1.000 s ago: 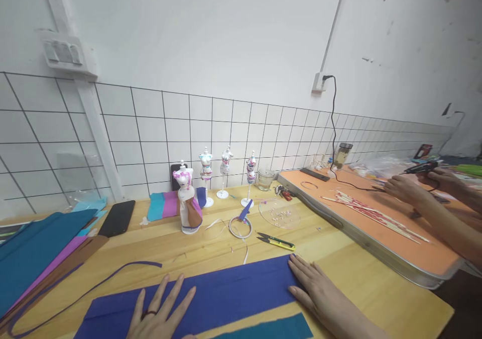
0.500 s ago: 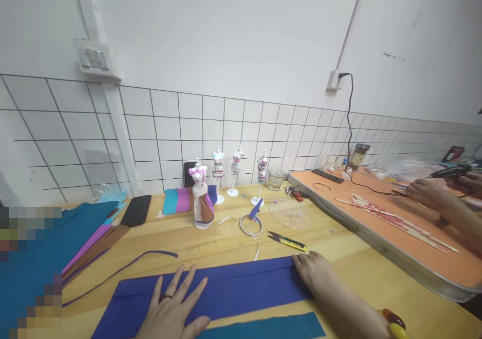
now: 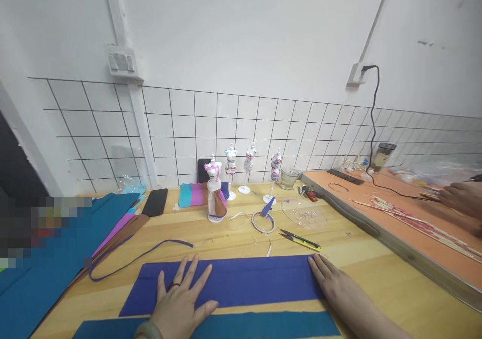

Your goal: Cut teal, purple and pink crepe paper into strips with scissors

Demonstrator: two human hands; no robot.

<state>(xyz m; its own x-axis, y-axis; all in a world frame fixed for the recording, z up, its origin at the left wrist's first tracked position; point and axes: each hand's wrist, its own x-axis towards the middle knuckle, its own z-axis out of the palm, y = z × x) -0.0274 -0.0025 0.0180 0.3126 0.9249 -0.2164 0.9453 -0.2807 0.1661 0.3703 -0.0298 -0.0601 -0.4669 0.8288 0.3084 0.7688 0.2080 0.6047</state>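
Observation:
A long strip of purple-blue fabric [image 3: 256,281] lies flat on the wooden table in front of me. My left hand [image 3: 183,296] presses on its left part, palm down with fingers spread, and wears a dark ring and a bangle. At the strip's right end, my right hand [image 3: 333,281] rests with its fingers stretched out over the edge. Nearer to me lies a teal fabric strip [image 3: 271,324], partly beneath my left hand and wrist. Yellow-handled thread snips [image 3: 301,240] lie just beyond the purple strip.
Small dress forms [image 3: 216,191] stand toward the tiled wall. A ring-shaped roll [image 3: 263,222], a clear disc of beads [image 3: 305,213] and a phone [image 3: 155,202] lie around them. Folded fabrics [image 3: 94,233] fill the left. At right, another person's hand [image 3: 461,198] is over an orange-topped table [image 3: 425,248].
My right hand's fingers, curled at the strip's end before, now lie straighter and flatter. The view has turned left, and the strip's left end shows fully. The other person's hand is further out of view.

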